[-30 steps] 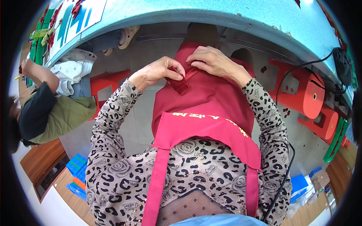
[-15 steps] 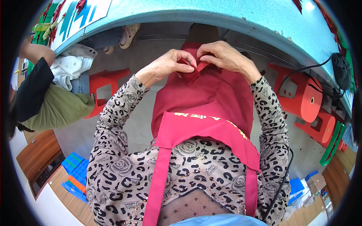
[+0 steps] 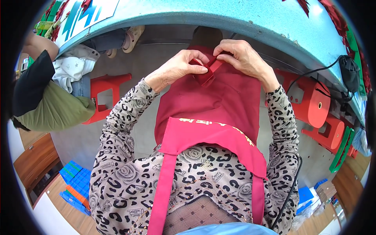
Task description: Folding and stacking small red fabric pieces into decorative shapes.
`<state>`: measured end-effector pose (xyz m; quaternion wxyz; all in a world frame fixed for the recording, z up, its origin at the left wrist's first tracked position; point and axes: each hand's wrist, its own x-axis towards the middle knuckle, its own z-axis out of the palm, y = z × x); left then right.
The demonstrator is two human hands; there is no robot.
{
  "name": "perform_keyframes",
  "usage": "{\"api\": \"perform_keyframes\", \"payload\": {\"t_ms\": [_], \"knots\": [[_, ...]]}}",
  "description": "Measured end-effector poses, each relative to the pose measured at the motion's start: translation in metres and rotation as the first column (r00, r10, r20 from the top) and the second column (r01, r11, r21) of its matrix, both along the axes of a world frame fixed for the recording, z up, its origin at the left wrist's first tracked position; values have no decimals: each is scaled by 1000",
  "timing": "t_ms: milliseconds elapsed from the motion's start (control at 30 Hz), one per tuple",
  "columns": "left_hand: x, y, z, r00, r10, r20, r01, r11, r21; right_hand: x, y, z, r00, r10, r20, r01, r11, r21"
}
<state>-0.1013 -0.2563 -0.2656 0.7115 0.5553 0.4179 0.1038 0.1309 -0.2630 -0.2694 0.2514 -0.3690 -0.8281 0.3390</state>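
Above my lap, both hands work a dark red ribbon that looks looped or folded between them. My left hand pinches the looped part between thumb and fingers. The ribbon's other stretch runs up to my right hand, whose thumb and forefinger are pressed together on it. Beneath lies the red apron, close in colour to the ribbon, so the exact shape of the folds is hard to make out.
A speckled blue table curves across ahead of me. Red plastic stools stand at the left and right. A person sits close on my left. A dark cable hangs off the table's right side.
Both hands have shifted slightly to the right. The right hand has drawn a little away from the left, leaving a longer stretch of ribbon showing between them.
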Motion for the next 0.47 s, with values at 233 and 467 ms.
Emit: {"api": "perform_keyframes", "payload": {"t_ms": [233,467], "knots": [[-2,2,-20,999,-13,38,15,998,-53,8,4,5,1000,11,-2,-11,999,51],[1,-2,-12,997,-2,75,8,997,-72,7,5,26,970,10,242,25,990,-141]]}}
